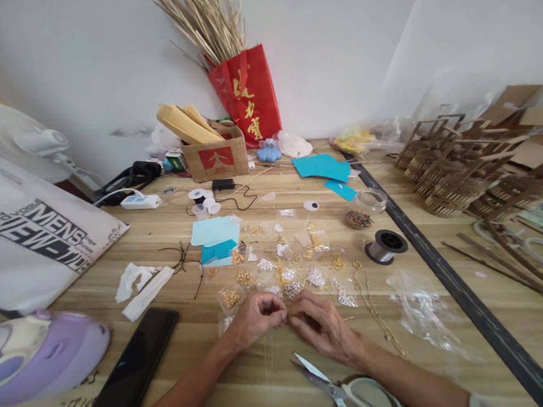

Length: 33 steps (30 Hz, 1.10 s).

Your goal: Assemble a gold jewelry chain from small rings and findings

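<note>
My left hand [257,315] and my right hand [323,325] meet fingertip to fingertip at the front middle of the table. Both are pinched closed on something too small to make out; a thin line seems to hang below them. Just beyond lie small bags and piles of silver beads [315,277] and gold beads [230,297]. Scissors [338,393] with pale handles lie partly open below my right hand. A gold chain [368,299] stretches to the right, near a spool of wire [385,247].
A black phone [131,371] and a purple and white device [42,356] are at the left. Clear plastic bags [423,310] lie right. Brown wooden baskets [462,161] stand at the back right, a cardboard box [215,158] and red bag [253,97] at the back.
</note>
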### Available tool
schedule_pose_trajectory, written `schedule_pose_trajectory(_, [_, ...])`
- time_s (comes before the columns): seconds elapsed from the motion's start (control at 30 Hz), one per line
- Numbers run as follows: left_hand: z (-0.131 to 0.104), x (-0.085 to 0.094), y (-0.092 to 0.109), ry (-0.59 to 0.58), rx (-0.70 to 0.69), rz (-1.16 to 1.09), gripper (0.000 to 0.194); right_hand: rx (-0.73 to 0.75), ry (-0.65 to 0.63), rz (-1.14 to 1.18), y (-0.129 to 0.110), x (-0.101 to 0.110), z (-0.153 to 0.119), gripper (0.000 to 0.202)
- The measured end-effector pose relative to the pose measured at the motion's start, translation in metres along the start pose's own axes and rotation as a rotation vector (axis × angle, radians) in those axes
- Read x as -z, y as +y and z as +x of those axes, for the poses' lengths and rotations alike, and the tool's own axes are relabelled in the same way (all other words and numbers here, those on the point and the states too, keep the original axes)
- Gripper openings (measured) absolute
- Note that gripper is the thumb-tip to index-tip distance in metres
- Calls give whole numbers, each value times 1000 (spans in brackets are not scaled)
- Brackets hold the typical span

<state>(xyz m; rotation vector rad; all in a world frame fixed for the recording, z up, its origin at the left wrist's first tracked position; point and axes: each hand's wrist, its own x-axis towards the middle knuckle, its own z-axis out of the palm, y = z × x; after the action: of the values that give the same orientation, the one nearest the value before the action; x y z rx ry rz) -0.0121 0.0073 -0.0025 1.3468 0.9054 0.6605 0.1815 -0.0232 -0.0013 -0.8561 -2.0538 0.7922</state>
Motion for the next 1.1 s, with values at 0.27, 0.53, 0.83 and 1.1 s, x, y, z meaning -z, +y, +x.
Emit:
schedule_pose_trajectory(0.27, [-3, -3, 4, 62, -22, 101, 9, -173, 8, 168, 7, -4, 0, 13])
schedule_pose_trajectory(0.53, [-4, -9, 13, 126, -130, 259, 9, -312, -48, 267, 7, -5, 3, 12])
schedule_pose_trajectory(0.83, [-5, -11, 10, 154, -250, 414, 9, -336, -70, 384, 8, -3, 4, 19])
schedule_pose_trajectory(1.1, [-5, -11, 13, 167, -321, 457, 9, -391, -92, 410, 13, -9, 1, 15])
